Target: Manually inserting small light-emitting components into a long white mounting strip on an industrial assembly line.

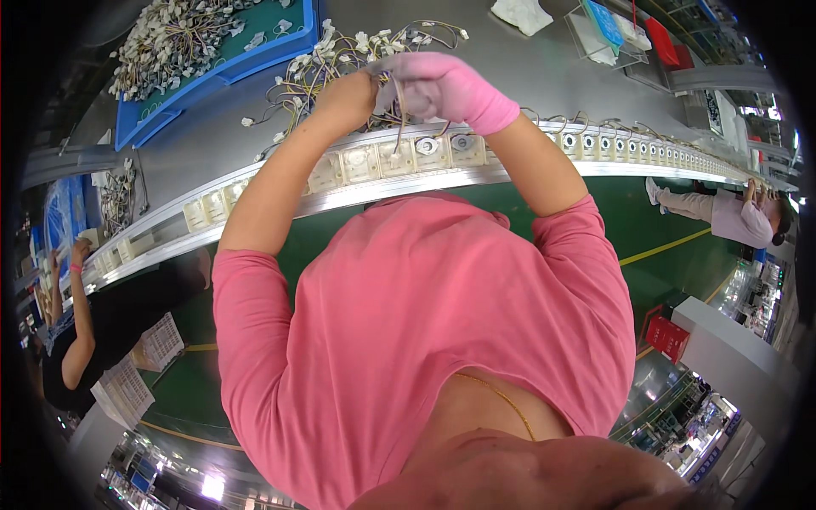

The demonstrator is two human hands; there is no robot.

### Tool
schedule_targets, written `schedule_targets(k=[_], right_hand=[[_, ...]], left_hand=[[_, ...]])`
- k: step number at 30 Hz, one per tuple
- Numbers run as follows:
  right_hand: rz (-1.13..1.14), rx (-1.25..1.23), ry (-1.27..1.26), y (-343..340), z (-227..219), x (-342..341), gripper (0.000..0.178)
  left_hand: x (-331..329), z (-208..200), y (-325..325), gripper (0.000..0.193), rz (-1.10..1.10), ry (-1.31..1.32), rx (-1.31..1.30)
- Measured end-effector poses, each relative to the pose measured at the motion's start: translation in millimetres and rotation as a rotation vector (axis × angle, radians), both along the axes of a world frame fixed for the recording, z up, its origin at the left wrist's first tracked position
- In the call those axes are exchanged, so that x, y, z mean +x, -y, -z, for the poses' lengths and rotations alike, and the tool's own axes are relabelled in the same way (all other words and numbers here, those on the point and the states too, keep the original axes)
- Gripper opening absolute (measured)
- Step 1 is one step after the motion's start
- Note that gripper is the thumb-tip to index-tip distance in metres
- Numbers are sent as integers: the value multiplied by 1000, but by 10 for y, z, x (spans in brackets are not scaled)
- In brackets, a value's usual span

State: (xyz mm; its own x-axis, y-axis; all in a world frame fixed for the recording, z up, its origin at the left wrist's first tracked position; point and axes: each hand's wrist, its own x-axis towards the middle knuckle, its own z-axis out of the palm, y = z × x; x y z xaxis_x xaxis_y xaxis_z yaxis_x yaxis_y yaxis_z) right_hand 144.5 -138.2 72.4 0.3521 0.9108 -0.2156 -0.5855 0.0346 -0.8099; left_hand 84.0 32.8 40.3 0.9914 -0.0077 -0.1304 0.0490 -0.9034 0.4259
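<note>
My bare left hand (347, 99) is closed, its fingertips pinched together close to the gloved fingers of my right hand. A pink and grey glove covers my right hand (446, 89), which is curled and slightly blurred. Between them a thin wire harness (399, 127) hangs down toward a row of pale square housings (357, 161) in a metal rail; my fingers hide its upper part. Round metal-and-white parts (427, 146) sit in some housings just below my hands. Behind my hands lies a loose heap of wire harnesses (327, 64) with white connectors.
A blue tray (229, 72) piled with harnesses stands at the far left. The metal rail (561, 151) crosses the bench's near edge. A white cloth or bag (521, 15) lies at the back. Other people work along the line at left and right.
</note>
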Motion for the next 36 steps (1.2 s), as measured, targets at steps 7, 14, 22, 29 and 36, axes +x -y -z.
schedule_targets(k=[7, 14, 22, 29, 36], right_hand=[[1029, 54, 38, 4, -481, 187, 32], [329, -590, 1377, 1, 291, -406, 43], [258, -460, 1278, 40, 99, -458, 35], [22, -417, 1543, 211, 241, -527, 30], [-430, -592, 1818, 119, 357, -590, 30]], left_hand=[[55, -21, 53, 37, 213, -553, -449], [-57, 218, 308, 37, -656, -431, -1767], [-297, 92, 316, 27, -556, -204, -1573], [-586, 110, 87, 14, 154, 331, -344], [-725, 204, 38, 9, 285, 291, -266]])
